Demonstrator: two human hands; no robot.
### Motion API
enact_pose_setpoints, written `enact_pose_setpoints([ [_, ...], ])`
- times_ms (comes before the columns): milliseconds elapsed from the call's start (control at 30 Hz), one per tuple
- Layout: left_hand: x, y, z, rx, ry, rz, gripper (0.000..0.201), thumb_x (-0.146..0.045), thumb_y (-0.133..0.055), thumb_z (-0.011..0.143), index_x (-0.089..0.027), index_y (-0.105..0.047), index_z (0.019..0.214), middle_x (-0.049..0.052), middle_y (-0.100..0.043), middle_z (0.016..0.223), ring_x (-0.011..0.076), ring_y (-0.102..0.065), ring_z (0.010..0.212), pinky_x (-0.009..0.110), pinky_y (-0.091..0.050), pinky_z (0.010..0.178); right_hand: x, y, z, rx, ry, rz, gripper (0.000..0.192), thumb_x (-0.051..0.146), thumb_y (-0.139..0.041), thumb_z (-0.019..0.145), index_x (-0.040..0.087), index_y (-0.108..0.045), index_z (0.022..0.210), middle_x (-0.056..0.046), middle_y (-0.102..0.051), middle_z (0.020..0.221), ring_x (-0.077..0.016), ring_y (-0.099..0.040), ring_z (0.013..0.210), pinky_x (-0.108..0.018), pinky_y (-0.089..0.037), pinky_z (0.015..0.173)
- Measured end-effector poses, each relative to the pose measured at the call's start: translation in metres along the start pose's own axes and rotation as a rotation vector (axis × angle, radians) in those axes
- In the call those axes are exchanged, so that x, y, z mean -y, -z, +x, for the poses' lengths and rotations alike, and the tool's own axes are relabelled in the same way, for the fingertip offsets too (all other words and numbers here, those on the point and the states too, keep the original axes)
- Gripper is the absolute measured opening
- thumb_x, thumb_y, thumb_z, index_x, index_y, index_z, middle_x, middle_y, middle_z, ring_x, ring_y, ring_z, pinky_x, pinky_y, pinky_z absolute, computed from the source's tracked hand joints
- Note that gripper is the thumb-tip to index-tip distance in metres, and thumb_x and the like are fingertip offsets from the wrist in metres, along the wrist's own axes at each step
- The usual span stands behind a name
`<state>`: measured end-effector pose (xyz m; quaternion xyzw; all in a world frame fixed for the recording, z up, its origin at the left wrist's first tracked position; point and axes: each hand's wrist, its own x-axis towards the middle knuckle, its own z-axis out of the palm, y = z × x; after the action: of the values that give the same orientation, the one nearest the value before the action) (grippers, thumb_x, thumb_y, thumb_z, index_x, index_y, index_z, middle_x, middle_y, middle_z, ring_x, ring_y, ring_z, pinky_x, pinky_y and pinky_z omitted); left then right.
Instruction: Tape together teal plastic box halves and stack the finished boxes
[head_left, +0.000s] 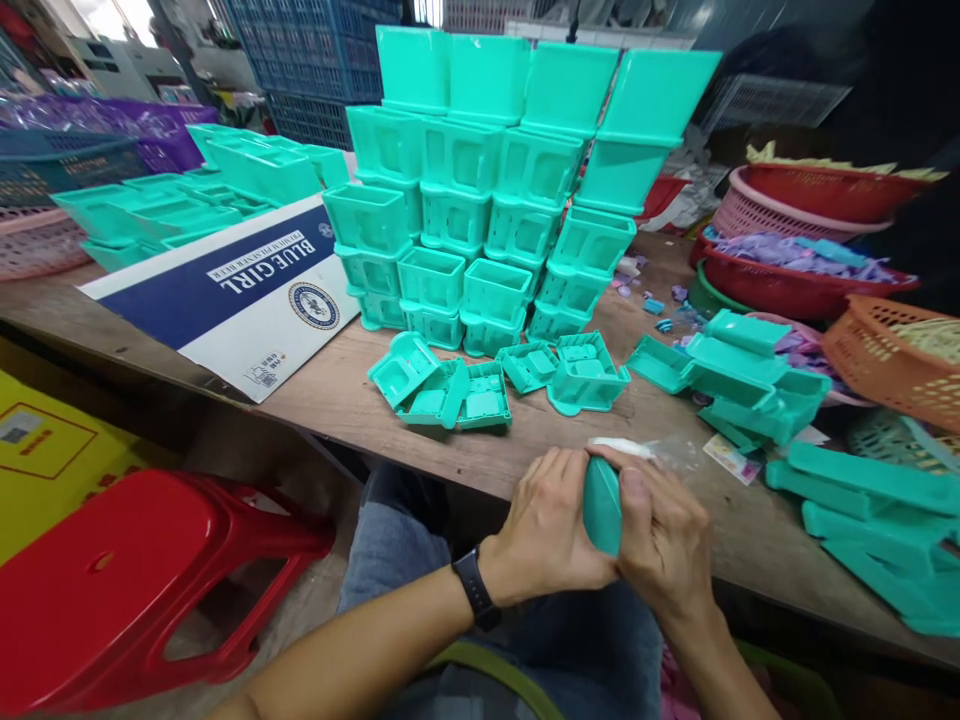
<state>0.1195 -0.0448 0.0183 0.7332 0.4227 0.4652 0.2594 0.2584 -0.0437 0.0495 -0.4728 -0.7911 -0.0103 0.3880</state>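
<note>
Small teal plastic part (602, 506), smooth and rounded, low centre of frame at the near edge of the worn wooden table (360, 405). Left hand (544, 535) and right hand (660, 540) both curl tight around it, fingers closed. Behind, centre: stacked teal boxes (487, 190), glossy and square. Lower left: red stool (142, 570). Right: woven baskets (892, 350).

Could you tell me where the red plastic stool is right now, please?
In the head view, the red plastic stool stands at lower left on the floor, below the wooden table edge, left of the person's knee.
</note>
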Motion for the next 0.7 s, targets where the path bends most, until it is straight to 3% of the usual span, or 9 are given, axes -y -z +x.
enact_pose_setpoints([
  [133, 0.003, 0.005, -0.005, 0.009, 0.075, 0.003, 0.059, -0.031, -0.08, 0.063, -0.016, -0.055, 0.114, 0.013, -0.064, 0.106, 0.0367, -0.064, 0.101, 0.054, -0.057, 0.088, 0.003, 0.007, -0.003, -0.081, -0.088, 0.101, 0.041, 0.037, -0.04, 0.108, 0.021, -0.075, 0.122, -0.01, -0.078, 0.126, -0.0263, -0.069, 0.123, -0.045, -0.048, 0.108],
  [233, 0.003, 0.013, -0.005, -0.057, 0.219, -0.077, 0.075, -0.028, -0.087, 0.057, -0.019, -0.052, 0.124, 0.015, -0.064, 0.119, 0.0408, -0.061, 0.116, 0.061, -0.052, 0.103, 0.0, 0.008, -0.006, -0.369, -0.435, 0.316, 0.041, 0.046, -0.046, 0.105, 0.022, -0.072, 0.126, -0.01, -0.071, 0.139, -0.028, -0.061, 0.135, -0.051, -0.04, 0.12],
  [300, 0.001, 0.017, -0.003, -0.133, 0.386, -0.329, 0.084, -0.032, -0.091, 0.057, -0.022, -0.048, 0.129, 0.012, -0.066, 0.119, 0.0378, -0.063, 0.116, 0.059, -0.052, 0.106, -0.005, 0.003, -0.01, -0.533, -0.763, 0.633, 0.041, 0.054, -0.058, 0.098, 0.024, -0.071, 0.122, -0.008, -0.069, 0.139, -0.0288, -0.06, 0.136, -0.053, -0.039, 0.122],
  [333, -0.001, 0.019, -0.002, -0.165, 0.475, -0.517, 0.084, -0.036, -0.092, 0.059, -0.023, -0.048, 0.129, 0.01, -0.068, 0.117, 0.0348, -0.065, 0.113, 0.056, -0.053, 0.104, -0.008, -0.001, -0.013, -0.556, -0.91, 0.801, 0.044, 0.06, -0.063, 0.093, 0.025, -0.071, 0.119, -0.007, -0.069, 0.138, -0.0289, -0.06, 0.136, -0.053, -0.041, 0.122],
  [433, -0.004, 0.017, 0.002, -0.222, 0.673, -1.083, 0.071, -0.048, -0.091, 0.067, -0.023, -0.054, 0.122, 0.007, -0.072, 0.117, 0.0277, -0.068, 0.112, 0.044, -0.054, 0.105, -0.014, -0.018, -0.023, -0.438, -1.141, 1.12, 0.064, 0.079, -0.06, 0.083, 0.027, -0.069, 0.118, -0.009, -0.071, 0.133, -0.0305, -0.064, 0.132, -0.053, -0.049, 0.116],
  [533, 0.001, 0.011, 0.0, -0.207, 0.724, -1.319, 0.073, -0.053, -0.092, 0.067, -0.022, -0.058, 0.124, 0.008, -0.072, 0.125, 0.0284, -0.066, 0.123, 0.043, -0.049, 0.114, -0.013, -0.03, -0.034, -0.25, -0.993, 1.209, 0.091, 0.097, -0.043, 0.077, 0.025, -0.066, 0.129, -0.015, -0.073, 0.132, -0.0358, -0.067, 0.128, -0.056, -0.057, 0.106],
  [633, 0.014, 0.016, -0.006, -0.008, 0.606, -1.244, 0.097, -0.051, -0.098, 0.059, -0.024, -0.05, 0.138, 0.01, -0.071, 0.132, 0.033, -0.064, 0.128, 0.05, -0.048, 0.116, -0.008, -0.027, -0.04, -0.108, -0.708, 1.011, 0.094, 0.087, -0.072, 0.069, 0.026, -0.061, 0.139, -0.016, -0.07, 0.139, -0.0372, -0.064, 0.133, -0.051, -0.058, 0.106],
  [700, 0.023, 0.028, -0.008, 0.126, 0.487, -1.015, 0.113, -0.045, -0.102, 0.053, -0.026, -0.043, 0.147, 0.012, -0.065, 0.141, 0.036, -0.061, 0.133, 0.054, -0.047, 0.117, -0.005, -0.017, -0.038, -0.057, -0.564, 0.823, 0.095, 0.067, -0.09, 0.065, 0.026, -0.057, 0.144, -0.016, -0.067, 0.144, -0.0361, -0.066, 0.131, -0.046, -0.061, 0.103],
])
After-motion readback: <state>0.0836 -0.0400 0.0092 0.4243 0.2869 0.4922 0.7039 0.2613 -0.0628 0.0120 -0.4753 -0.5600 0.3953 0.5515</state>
